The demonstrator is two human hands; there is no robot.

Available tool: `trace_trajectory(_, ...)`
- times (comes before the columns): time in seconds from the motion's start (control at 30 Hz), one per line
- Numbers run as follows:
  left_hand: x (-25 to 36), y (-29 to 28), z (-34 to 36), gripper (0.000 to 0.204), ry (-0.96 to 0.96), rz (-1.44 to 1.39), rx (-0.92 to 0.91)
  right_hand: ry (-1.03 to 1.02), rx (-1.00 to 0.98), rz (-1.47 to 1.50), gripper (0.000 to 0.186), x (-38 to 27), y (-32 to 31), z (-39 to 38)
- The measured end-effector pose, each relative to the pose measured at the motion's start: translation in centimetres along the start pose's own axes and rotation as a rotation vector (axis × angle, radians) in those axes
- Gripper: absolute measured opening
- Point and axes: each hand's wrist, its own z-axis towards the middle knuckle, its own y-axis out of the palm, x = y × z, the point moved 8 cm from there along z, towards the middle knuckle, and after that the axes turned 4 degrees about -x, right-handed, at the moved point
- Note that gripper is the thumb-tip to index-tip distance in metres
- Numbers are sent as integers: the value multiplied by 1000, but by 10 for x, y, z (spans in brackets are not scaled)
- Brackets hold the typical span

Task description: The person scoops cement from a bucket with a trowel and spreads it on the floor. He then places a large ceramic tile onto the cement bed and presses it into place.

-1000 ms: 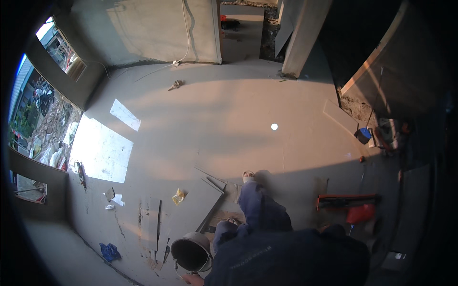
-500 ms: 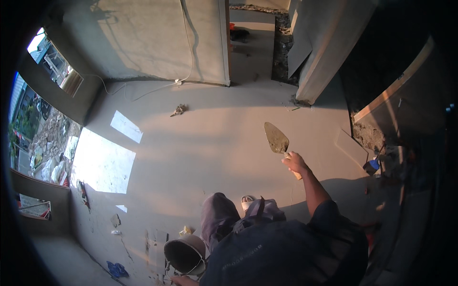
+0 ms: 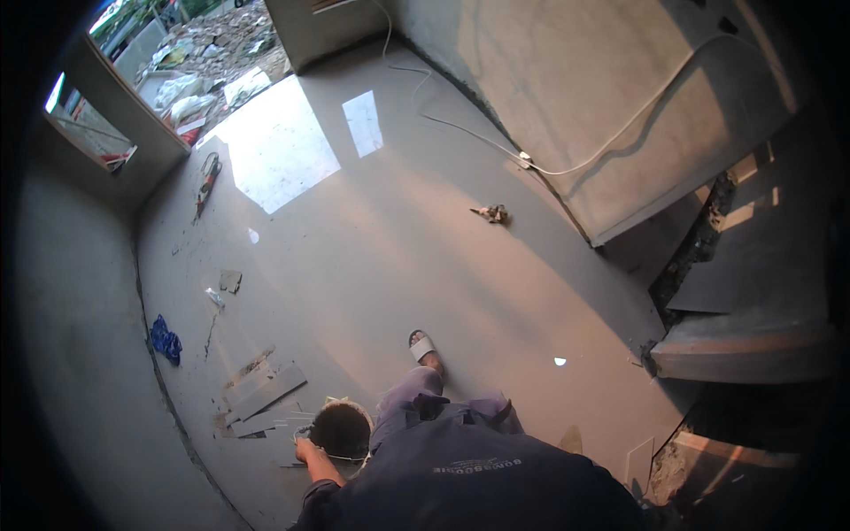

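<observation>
My left hand (image 3: 310,451) is closed on the wire handle of a dark bucket (image 3: 341,427), hanging at my left side near the lower middle. The bucket's inside looks dark; I cannot make out what is in it. My right hand is hidden by my body; only what looks like the trowel blade (image 3: 571,440) shows past my right side. My left arm reaches up from the lower edge beside my dark shirt (image 3: 469,478), and one sandalled foot (image 3: 423,347) rests on the smooth grey floor.
Cut tile strips (image 3: 274,389) and a blue plastic bag (image 3: 166,339) lie to the left. A tool (image 3: 207,184) and a dirty scrap (image 3: 491,213) are farther ahead. A white cable (image 3: 469,131) runs along the wall. A doorway opens onto rubble (image 3: 208,53); raised thresholds (image 3: 744,354) are at right.
My view has swung left toward the doorway with rubble. My right arm, holding a trowel out in front half a second ago, has dropped behind my body. The bucket stays in my left hand.
</observation>
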Motion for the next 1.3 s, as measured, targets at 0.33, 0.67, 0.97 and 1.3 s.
trace_trajectory(0.33,152,139,-50,37,48,-266,11,-340,-45,-220,26,-374,63,-15)
trace_trajectory(0.67,259,257,-107,43,-86,-428,267,-427,175,-578,28,-867,36,-67)
trace_trajectory(0.97,355,363,-80,47,-344,-570,509,-1409,194,-642,36,-1351,281,-376)
trace_trajectory(1.3,531,460,-11,50,-534,-158,544,-592,125,-776,35,-1331,398,-330)
